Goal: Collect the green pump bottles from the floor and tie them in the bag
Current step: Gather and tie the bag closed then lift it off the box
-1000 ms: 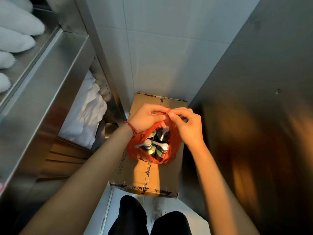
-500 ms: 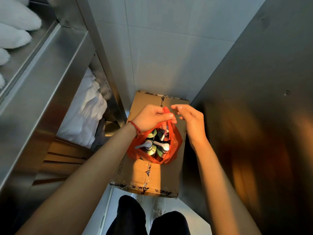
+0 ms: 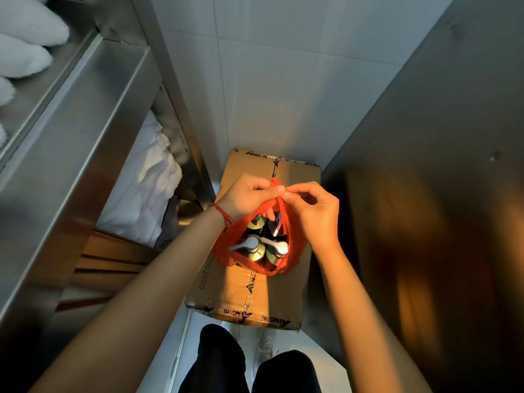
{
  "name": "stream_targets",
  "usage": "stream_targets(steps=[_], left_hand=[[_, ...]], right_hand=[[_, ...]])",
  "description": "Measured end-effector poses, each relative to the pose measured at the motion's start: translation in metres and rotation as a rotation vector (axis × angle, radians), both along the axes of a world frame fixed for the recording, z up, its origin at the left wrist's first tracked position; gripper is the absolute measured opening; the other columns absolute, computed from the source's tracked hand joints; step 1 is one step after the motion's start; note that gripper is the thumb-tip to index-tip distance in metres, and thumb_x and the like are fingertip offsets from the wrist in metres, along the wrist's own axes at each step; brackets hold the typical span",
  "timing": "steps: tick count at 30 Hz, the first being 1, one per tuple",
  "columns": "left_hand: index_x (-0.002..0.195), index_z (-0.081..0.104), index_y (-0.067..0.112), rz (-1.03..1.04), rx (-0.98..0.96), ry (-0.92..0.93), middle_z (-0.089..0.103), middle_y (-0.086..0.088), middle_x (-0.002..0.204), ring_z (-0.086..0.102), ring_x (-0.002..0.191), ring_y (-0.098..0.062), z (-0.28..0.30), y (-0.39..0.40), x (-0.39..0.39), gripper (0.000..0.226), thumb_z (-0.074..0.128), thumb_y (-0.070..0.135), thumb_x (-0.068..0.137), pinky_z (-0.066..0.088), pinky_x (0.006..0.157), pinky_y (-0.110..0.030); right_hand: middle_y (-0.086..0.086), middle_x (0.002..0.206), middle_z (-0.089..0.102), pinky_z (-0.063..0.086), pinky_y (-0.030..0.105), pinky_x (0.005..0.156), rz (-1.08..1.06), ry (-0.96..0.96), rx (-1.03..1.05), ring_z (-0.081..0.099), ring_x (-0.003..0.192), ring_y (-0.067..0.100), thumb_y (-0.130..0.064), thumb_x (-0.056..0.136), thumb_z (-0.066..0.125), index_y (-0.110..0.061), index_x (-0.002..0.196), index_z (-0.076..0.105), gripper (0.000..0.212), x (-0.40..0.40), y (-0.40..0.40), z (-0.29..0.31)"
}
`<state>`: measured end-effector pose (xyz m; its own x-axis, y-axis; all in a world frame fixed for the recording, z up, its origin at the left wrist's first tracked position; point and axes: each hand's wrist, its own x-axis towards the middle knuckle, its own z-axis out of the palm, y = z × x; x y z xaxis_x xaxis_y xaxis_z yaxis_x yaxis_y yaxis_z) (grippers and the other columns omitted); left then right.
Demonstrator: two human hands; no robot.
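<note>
Both arms reach down and forward over a taped box (image 3: 249,290) on the floor. The left hand (image 3: 245,198), a red cord at its wrist, pinches the bag's (image 3: 226,251) handles together above its mouth; the right hand (image 3: 314,214) meets it there, fingers (image 3: 295,191) curled, pinching the same red plastic. The bag sits on the box, mouth not yet tied, with green pump bottles (image 3: 256,249) standing upright inside, silver pump heads showing.
</note>
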<state>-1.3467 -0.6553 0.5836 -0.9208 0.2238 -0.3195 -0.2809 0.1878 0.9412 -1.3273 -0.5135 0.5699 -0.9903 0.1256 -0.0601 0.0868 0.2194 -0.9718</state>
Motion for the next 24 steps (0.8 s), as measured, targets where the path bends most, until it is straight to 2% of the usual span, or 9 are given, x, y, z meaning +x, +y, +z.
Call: stream_targets(steps=[2, 5, 10, 13, 15, 18, 20, 22, 24], left_hand=[[0.055, 0.065, 0.018, 0.065, -0.036, 0.019, 0.058, 0.005, 0.038, 0.053, 0.039, -0.007, -0.003, -0.003, -0.001, 0.031, 0.059, 0.014, 0.086, 0.046, 0.051, -0.02], [0.064, 0.064, 0.005, 0.201, 0.054, -0.065, 0.059, 0.005, 0.036, 0.053, 0.036, -0.003, -0.004, -0.007, -0.003, 0.022, 0.059, 0.01, 0.085, 0.047, 0.045, -0.014], [0.091, 0.061, -0.005, 0.274, 0.269, -0.252, 0.062, 0.003, 0.04, 0.059, 0.04, -0.003, -0.004, -0.008, -0.002, 0.012, 0.055, 0.005, 0.086, 0.047, 0.042, -0.013], [0.091, 0.063, -0.004, 0.287, 0.245, -0.237, 0.066, 0.002, 0.047, 0.061, 0.046, -0.005, -0.007, -0.009, 0.0, 0.013, 0.057, 0.006, 0.085, 0.053, 0.05, -0.016], [0.089, 0.066, 0.0, 0.277, 0.203, -0.213, 0.069, -0.002, 0.058, 0.062, 0.052, -0.009, -0.009, -0.009, 0.002, 0.012, 0.059, 0.008, 0.084, 0.053, 0.057, -0.019], [0.093, 0.067, -0.002, 0.246, 0.109, -0.167, 0.066, -0.01, 0.071, 0.062, 0.058, -0.013, -0.01, -0.011, 0.002, 0.018, 0.061, 0.012, 0.083, 0.053, 0.06, -0.021], [0.088, 0.068, 0.002, 0.217, 0.055, -0.116, 0.065, -0.011, 0.072, 0.061, 0.062, -0.018, -0.009, -0.012, 0.003, 0.015, 0.063, 0.015, 0.082, 0.052, 0.061, -0.024], [0.083, 0.07, 0.008, 0.203, 0.018, -0.066, 0.066, -0.008, 0.071, 0.061, 0.064, -0.018, -0.009, -0.014, 0.004, 0.009, 0.064, 0.015, 0.081, 0.05, 0.062, -0.025], [0.077, 0.071, 0.017, 0.214, 0.003, -0.021, 0.067, -0.001, 0.072, 0.064, 0.062, -0.009, -0.01, -0.013, 0.006, 0.005, 0.066, 0.014, 0.079, 0.052, 0.059, -0.018]], right_hand=[[0.001, 0.075, 0.065, 0.05, 0.027, 0.074, -0.058, 0.006, 0.005, 0.062, 0.075, 0.015, -0.007, 0.073, 0.073, -0.018, 0.071, 0.069, 0.012, 0.0, -0.002, -0.001], [-0.002, 0.073, 0.066, 0.051, 0.025, 0.072, -0.087, -0.032, -0.046, 0.062, 0.073, 0.011, -0.006, 0.073, 0.073, -0.018, 0.071, 0.069, 0.013, 0.004, -0.002, -0.005], [0.004, 0.078, 0.071, 0.053, 0.029, 0.076, 0.065, -0.063, -0.084, 0.065, 0.077, 0.013, -0.005, 0.076, 0.07, -0.011, 0.08, 0.073, 0.008, 0.011, -0.009, -0.011], [0.012, 0.078, 0.071, 0.052, 0.04, 0.077, 0.096, -0.1, -0.098, 0.065, 0.076, 0.024, -0.009, 0.072, 0.074, -0.013, 0.074, 0.073, 0.004, 0.01, -0.015, -0.012], [0.009, 0.077, 0.066, 0.05, 0.035, 0.073, 0.073, -0.079, -0.043, 0.06, 0.072, 0.02, -0.014, 0.067, 0.079, -0.019, 0.072, 0.069, 0.012, 0.009, -0.015, -0.016], [0.005, 0.09, 0.06, 0.046, 0.024, 0.074, 0.081, -0.086, 0.048, 0.054, 0.079, 0.013, -0.021, 0.063, 0.082, -0.024, 0.092, 0.06, 0.037, 0.006, -0.013, -0.021], [0.009, 0.1, 0.064, 0.049, 0.03, 0.082, 0.153, -0.147, 0.09, 0.058, 0.09, 0.019, -0.026, 0.066, 0.08, -0.025, 0.101, 0.062, 0.039, 0.004, -0.012, -0.022], [0.014, 0.089, 0.068, 0.05, 0.042, 0.081, 0.189, -0.184, 0.114, 0.061, 0.086, 0.027, -0.029, 0.069, 0.078, -0.024, 0.082, 0.069, 0.016, 0.002, -0.013, -0.021], [0.003, 0.066, 0.065, 0.048, 0.037, 0.067, 0.152, -0.2, 0.139, 0.058, 0.069, 0.022, -0.03, 0.07, 0.077, -0.026, 0.059, 0.064, 0.018, 0.001, -0.013, -0.022]])
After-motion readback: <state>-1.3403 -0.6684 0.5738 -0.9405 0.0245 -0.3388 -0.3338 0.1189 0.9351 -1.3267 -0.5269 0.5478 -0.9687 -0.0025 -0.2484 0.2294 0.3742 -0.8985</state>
